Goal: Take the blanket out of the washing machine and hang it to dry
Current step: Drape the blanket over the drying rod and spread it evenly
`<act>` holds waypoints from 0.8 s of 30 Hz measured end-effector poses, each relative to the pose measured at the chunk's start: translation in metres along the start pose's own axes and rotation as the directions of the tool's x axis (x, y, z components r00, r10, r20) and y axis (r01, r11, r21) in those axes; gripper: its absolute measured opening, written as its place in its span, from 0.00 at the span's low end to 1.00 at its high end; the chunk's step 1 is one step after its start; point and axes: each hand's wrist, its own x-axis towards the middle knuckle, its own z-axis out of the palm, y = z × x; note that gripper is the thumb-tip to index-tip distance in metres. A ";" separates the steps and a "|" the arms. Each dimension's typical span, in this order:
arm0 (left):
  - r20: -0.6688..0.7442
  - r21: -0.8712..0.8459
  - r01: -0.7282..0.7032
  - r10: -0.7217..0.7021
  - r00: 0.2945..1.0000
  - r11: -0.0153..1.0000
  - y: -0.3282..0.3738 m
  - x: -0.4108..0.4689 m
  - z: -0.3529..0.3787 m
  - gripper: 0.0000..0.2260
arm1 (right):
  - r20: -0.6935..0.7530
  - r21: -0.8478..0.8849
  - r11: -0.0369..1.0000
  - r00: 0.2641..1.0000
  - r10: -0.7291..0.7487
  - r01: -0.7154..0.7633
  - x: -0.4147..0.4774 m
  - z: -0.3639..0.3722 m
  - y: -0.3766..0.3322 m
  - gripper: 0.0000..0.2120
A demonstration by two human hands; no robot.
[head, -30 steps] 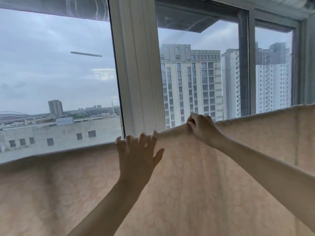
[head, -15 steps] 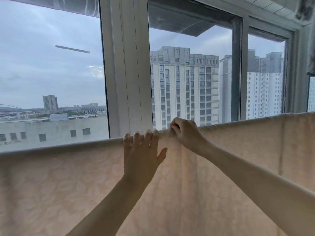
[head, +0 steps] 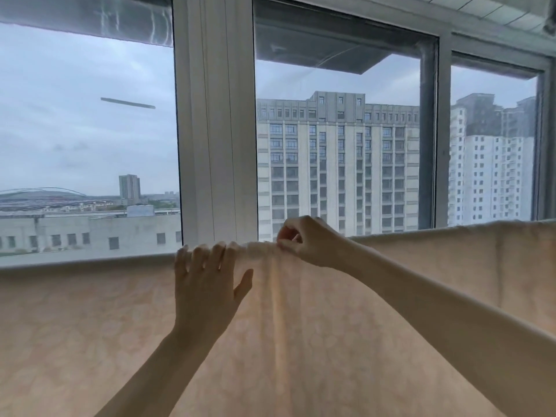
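Observation:
A pale peach blanket (head: 90, 326) with a faint leaf pattern hangs over a horizontal line or rod across the whole view; the support itself is hidden under the fold. My left hand (head: 207, 290) lies flat against the cloth, its straight fingers reaching over the top edge. Just to its right, my right hand (head: 310, 240) pinches a bunched bit of the blanket's top edge, where creases run down from the pinch.
Right behind the blanket stands a large window with a white frame post (head: 215, 130) and a grey post (head: 427, 139). Tall buildings and an overcast sky show through the glass. A ceiling edge (head: 496, 13) sits at the top right.
The blanket's top edge sits lower and more level in view. My right hand has closed in toward the left hand and bunched the cloth. The left hand stays flat on the cloth.

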 end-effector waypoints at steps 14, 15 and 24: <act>-0.043 0.049 0.016 -0.014 0.999 0.999 -0.003 -0.001 -0.006 0.20 | -0.239 -0.050 0.998 0.970 -0.035 0.023 -0.014 0.007 0.012 0.06; -0.040 0.054 0.015 -0.013 0.999 0.998 -0.002 -0.001 -0.005 0.19 | -0.275 -0.080 0.997 0.961 -0.016 -0.006 -0.014 0.005 0.014 0.06; 0.048 0.108 -0.025 0.020 0.999 0.994 0.013 0.004 -0.006 0.22 | -0.308 -0.101 0.973 0.937 0.167 -0.206 -0.027 -0.020 0.065 0.07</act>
